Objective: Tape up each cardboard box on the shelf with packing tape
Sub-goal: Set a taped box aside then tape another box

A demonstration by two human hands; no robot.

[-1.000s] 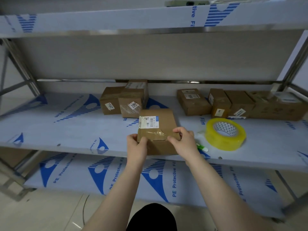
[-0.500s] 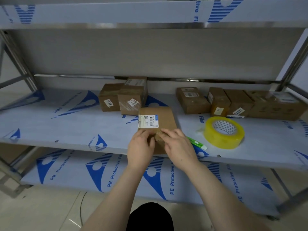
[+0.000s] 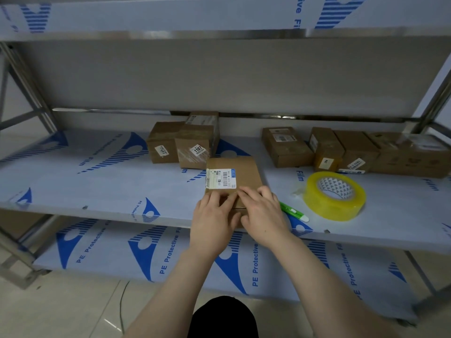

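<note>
Scanning from your left, the middle shelf carries three closed cardboard boxes near the back: a box with a tilted sticker, the box marked 1107 touching its right side, and a taller box behind that one. None of them shows its contents. Just in front, at the shelf's front edge, sits the flat box you are working on, flaps down, with a white barcode label on its top left.

Your left hand and right hand lie side by side on its near half, fingers fairly straight and pressing down on the top, fingertips nearly meeting at the middle. Right of them a green-and-white pen-like tool lies on the shelf. Next comes the yellowish tape roll, lying flat and apart from both hands. Behind it a row of closed boxes stands along the back.

A second ago your hands held the flat box's two near corners with a clear strip between them; now they have come together over the middle. The roll and other boxes have not moved.
</note>
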